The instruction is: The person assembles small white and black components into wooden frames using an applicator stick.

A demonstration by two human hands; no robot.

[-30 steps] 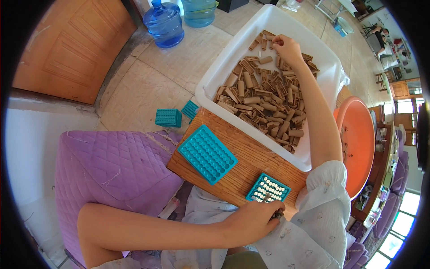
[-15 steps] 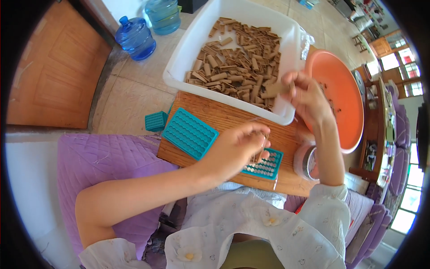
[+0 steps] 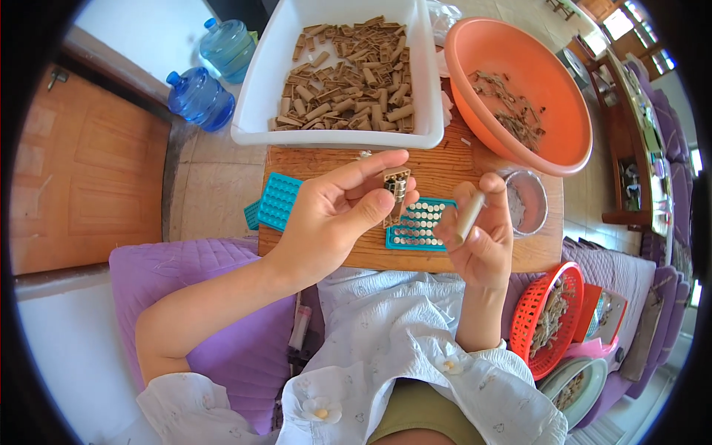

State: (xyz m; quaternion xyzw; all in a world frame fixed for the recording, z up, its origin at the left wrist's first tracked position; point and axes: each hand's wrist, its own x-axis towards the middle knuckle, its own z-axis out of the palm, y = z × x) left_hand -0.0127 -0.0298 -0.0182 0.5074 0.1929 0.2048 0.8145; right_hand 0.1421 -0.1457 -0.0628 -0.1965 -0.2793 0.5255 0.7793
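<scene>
Right hand now sits clear of white bin, fingers gripping tan shell; left hand pinches open casing; 2 parts near, unjoined.

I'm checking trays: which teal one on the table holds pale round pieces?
The teal tray between the left hand and right hand: pale discs sit in its rows, while the tray farther left shows only teal.

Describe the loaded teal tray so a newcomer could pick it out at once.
Find the wooden table on the near side of the big white tub. On it, seen between the left hand and right hand, lies the loaded teal tray. It holds rows of pale round pieces, whereas the left-end teal tray shows only hollows.
</scene>
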